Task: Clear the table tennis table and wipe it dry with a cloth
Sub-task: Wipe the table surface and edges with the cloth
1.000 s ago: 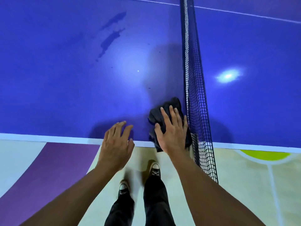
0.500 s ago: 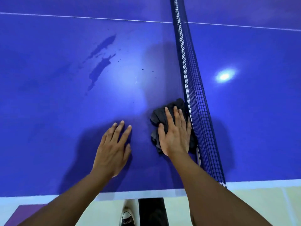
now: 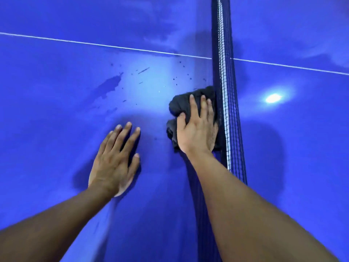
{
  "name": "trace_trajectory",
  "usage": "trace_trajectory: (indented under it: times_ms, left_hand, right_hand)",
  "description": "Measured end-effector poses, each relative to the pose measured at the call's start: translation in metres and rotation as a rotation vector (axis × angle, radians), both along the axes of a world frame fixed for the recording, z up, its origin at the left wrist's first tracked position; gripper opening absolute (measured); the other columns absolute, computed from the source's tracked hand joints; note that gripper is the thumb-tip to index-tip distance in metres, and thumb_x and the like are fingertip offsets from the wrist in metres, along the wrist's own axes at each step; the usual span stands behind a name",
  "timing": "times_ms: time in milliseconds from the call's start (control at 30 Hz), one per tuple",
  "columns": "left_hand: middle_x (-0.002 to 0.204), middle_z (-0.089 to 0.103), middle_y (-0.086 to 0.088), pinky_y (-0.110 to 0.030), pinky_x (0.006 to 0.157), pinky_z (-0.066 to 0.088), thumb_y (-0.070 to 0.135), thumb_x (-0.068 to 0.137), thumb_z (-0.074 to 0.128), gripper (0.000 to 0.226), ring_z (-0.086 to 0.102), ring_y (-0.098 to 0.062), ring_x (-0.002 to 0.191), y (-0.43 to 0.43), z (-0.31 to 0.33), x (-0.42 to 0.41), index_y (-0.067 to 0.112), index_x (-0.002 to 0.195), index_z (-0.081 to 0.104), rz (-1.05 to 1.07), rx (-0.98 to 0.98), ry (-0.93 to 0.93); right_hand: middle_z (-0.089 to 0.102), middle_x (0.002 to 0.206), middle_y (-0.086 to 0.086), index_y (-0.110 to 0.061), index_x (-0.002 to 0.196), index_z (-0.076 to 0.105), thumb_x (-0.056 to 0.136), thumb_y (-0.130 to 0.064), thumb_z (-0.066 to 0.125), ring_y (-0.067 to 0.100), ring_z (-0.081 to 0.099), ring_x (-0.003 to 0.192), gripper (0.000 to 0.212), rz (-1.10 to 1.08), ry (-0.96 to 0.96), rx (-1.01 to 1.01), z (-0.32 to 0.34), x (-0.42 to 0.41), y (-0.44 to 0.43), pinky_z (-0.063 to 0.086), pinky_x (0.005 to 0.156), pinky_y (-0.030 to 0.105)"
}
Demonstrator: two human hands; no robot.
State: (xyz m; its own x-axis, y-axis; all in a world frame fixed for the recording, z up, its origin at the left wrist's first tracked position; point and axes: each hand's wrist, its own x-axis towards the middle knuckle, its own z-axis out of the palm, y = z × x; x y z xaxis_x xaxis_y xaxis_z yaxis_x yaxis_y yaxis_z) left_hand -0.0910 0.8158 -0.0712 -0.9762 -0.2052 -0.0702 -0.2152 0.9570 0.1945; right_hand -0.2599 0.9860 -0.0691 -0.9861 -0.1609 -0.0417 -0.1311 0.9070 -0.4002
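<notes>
A crumpled dark cloth (image 3: pixel 182 104) lies on the blue table tennis table (image 3: pixel 56 114), right against the net (image 3: pixel 224 76). My right hand (image 3: pixel 198 127) presses flat on the cloth with straight fingers. My left hand (image 3: pixel 115 161) rests flat on the bare table surface, a little to the left of the cloth and nearer to me. A dark wet patch (image 3: pixel 110 85) and small drops (image 3: pixel 179 72) show on the table beyond my left hand.
The net runs away from me along the right of my right arm. A white centre line (image 3: pixel 105 45) crosses the table farther out. A lamp reflection (image 3: pixel 273 97) shines on the far side of the net.
Both hands have slid farther across the table away from the near edge, the right one pushing the cloth along the net. The table edge, floor and shoes have dropped out of view.
</notes>
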Motion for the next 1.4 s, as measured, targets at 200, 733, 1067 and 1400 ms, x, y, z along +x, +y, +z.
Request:
trace_trajectory:
  times_ms: [200, 733, 1067, 1400]
  left_hand:
    - [0.169, 0.020, 0.000, -0.044, 0.125, 0.016, 0.037, 0.099, 0.033, 0.064, 0.016, -0.025, 0.156, -0.001, 0.000, -0.002, 0.023, 0.161, 0.026, 0.012, 0.004, -0.012]
    - [0.167, 0.024, -0.004, -0.042, 0.125, 0.013, 0.037, 0.099, 0.032, 0.062, 0.019, -0.026, 0.155, -0.004, -0.001, -0.001, 0.020, 0.158, 0.032, -0.002, 0.006, -0.001]
    - [0.169, 0.018, -0.005, -0.041, 0.126, 0.006, 0.046, 0.098, 0.016, 0.067, 0.009, -0.025, 0.157, -0.005, -0.003, 0.001, 0.022, 0.160, 0.024, -0.026, 0.059, -0.009]
    - [0.165, 0.023, -0.013, -0.049, 0.124, 0.012, 0.031, 0.104, 0.032, 0.055, 0.017, -0.036, 0.153, -0.006, -0.009, 0.005, 0.014, 0.156, 0.028, -0.054, 0.029, 0.044]
  right_hand:
    - [0.016, 0.170, -0.003, -0.031, 0.160, 0.027, 0.100, -0.048, 0.034, 0.015, 0.007, 0.157, 0.062, 0.008, 0.060, -0.027, -0.007, -0.131, -0.046, 0.022, 0.121, 0.044]
    - [0.016, 0.170, -0.004, -0.032, 0.159, 0.029, 0.100, -0.046, 0.038, 0.012, 0.007, 0.156, 0.061, -0.022, 0.062, -0.038, -0.002, -0.119, -0.045, 0.013, 0.124, 0.041]
    - [0.018, 0.169, -0.005, -0.035, 0.159, 0.028, 0.099, -0.046, 0.039, 0.011, 0.008, 0.156, 0.062, -0.050, 0.079, 0.026, -0.007, 0.038, 0.007, 0.003, 0.127, 0.041]
    - [0.021, 0.168, -0.002, -0.032, 0.159, 0.030, 0.097, -0.048, 0.037, 0.012, 0.011, 0.156, 0.064, -0.046, 0.107, 0.045, -0.006, 0.195, 0.047, -0.002, 0.128, 0.043]
